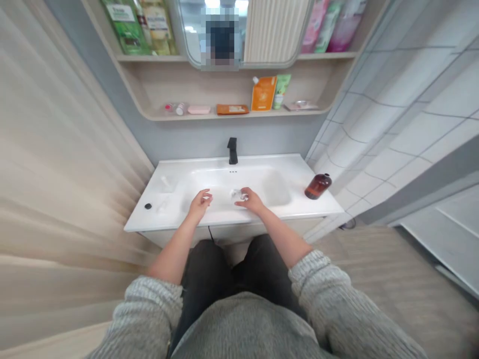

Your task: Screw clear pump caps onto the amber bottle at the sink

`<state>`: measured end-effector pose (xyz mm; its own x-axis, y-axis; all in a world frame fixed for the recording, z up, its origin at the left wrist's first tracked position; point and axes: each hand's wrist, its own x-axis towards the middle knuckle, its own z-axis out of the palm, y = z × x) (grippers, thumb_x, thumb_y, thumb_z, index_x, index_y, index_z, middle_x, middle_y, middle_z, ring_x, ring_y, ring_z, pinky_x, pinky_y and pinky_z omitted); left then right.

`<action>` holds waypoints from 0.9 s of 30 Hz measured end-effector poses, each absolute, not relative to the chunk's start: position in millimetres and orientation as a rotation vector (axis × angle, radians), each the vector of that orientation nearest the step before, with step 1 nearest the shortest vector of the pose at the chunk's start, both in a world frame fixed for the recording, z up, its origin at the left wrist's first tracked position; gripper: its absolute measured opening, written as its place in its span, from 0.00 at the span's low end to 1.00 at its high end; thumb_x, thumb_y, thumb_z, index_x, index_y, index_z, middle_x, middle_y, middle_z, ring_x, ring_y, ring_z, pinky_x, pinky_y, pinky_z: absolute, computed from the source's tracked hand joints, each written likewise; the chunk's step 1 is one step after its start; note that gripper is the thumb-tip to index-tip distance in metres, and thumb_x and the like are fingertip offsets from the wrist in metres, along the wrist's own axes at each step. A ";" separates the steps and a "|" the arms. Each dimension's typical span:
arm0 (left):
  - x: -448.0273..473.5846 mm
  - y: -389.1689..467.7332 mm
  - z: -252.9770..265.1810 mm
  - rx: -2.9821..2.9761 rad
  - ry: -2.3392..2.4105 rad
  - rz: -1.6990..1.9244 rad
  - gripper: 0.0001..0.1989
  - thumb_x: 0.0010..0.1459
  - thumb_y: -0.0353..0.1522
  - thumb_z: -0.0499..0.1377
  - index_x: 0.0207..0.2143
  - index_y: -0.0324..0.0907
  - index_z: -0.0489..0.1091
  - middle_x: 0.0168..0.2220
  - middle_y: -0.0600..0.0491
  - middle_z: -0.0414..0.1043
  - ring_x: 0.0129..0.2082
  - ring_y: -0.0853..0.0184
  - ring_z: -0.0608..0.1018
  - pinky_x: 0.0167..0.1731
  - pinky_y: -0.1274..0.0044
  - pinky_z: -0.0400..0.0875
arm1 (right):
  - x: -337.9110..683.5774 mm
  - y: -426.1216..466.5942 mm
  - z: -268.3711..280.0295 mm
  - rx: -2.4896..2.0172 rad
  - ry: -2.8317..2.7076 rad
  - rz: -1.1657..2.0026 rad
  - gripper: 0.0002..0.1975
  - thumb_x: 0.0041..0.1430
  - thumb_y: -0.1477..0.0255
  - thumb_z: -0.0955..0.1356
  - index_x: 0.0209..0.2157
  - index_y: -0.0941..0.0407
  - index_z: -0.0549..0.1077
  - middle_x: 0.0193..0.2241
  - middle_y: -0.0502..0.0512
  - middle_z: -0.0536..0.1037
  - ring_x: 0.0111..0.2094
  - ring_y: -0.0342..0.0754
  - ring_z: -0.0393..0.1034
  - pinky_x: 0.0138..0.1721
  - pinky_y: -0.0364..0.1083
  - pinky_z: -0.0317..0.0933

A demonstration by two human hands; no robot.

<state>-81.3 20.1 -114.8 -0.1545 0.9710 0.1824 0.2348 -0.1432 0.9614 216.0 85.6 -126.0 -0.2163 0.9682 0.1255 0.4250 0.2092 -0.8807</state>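
Note:
My right hand [251, 200] is closed around a small clear, see-through container [236, 194] above the white sink basin [277, 187]; its exact kind is hard to make out. To the left, my left hand [201, 203] hovers over the basin's front left part, fingers loosely curved and apart, with nothing visible in them. The black faucet [232, 151] stands behind both hands. On the counter at the right is a brown bottle [318, 187] with a dark neck. A small black round piece [148, 206] lies on the left counter.
Faint clear objects [167, 184] sit on the left counter. A shelf [292, 113] above holds an orange pouch [264, 93], a green tube [281, 91] and an orange packet [232, 109]. Curtain [56, 174] hangs left; white tiled wall [392, 109] is right.

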 end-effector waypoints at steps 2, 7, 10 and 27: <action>-78.5 14.8 -111.0 1.379 1.475 1.401 0.28 0.61 0.49 0.67 0.58 0.46 0.76 0.47 0.49 0.82 0.33 0.66 0.78 0.39 0.70 0.76 | 218.5 85.6 -127.6 -1.266 -1.767 0.972 0.34 0.42 0.58 0.85 0.49 0.48 0.75 0.49 0.53 0.85 0.43 0.55 0.81 0.51 0.57 0.76; -105.5 -13.5 -92.4 1.423 1.863 1.475 0.21 0.64 0.46 0.65 0.53 0.44 0.78 0.46 0.47 0.83 0.34 0.62 0.79 0.43 0.67 0.76 | 215.8 87.0 -132.4 -1.193 -1.791 0.988 0.35 0.41 0.55 0.85 0.49 0.49 0.75 0.49 0.55 0.85 0.44 0.56 0.81 0.51 0.57 0.76; -153.8 -31.0 -75.5 1.534 2.197 1.443 0.18 0.65 0.47 0.65 0.48 0.44 0.78 0.48 0.44 0.82 0.38 0.56 0.81 0.54 0.62 0.76 | 215.9 87.8 -133.7 -1.171 -1.758 0.978 0.34 0.45 0.52 0.84 0.50 0.49 0.75 0.50 0.56 0.84 0.45 0.57 0.81 0.51 0.57 0.76; -170.6 -35.4 -53.0 1.569 2.279 1.094 0.15 0.55 0.45 0.72 0.39 0.49 0.75 0.39 0.47 0.85 0.43 0.49 0.85 0.52 0.59 0.78 | 213.3 81.9 -130.8 -1.114 -1.761 0.953 0.34 0.43 0.55 0.85 0.50 0.50 0.77 0.50 0.56 0.85 0.48 0.58 0.81 0.56 0.59 0.75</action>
<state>-170.6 -35.4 -53.0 -0.4338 0.8631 0.2584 0.7414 0.1790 0.6467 213.3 81.9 -130.8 -0.2674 0.9328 0.2417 0.3079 0.3204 -0.8959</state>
